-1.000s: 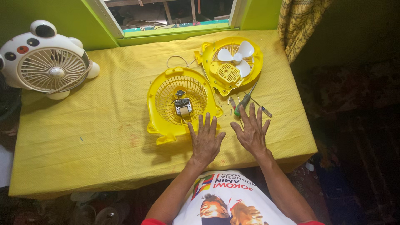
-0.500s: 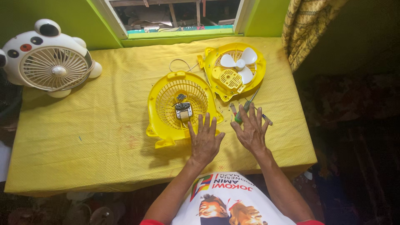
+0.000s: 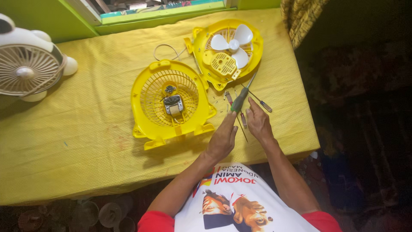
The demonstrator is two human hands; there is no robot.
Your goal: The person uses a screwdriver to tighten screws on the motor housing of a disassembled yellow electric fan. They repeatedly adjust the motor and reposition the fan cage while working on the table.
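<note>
my left hand (image 3: 223, 139) and right hand (image 3: 257, 124) meet at the green-handled screwdriver (image 3: 239, 99), fingers closing round it on the tabletop (image 3: 77, 141), just right of the yellow fan grille (image 3: 169, 103). i'm picking up the tool; next needs a firm grip.

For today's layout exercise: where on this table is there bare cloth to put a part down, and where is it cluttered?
Bare yellow cloth lies between the white fan and the yellow grille half, and along the near edge. It is crowded right of the grille: screwdrivers, screws, both hands, and the blade half.
</note>
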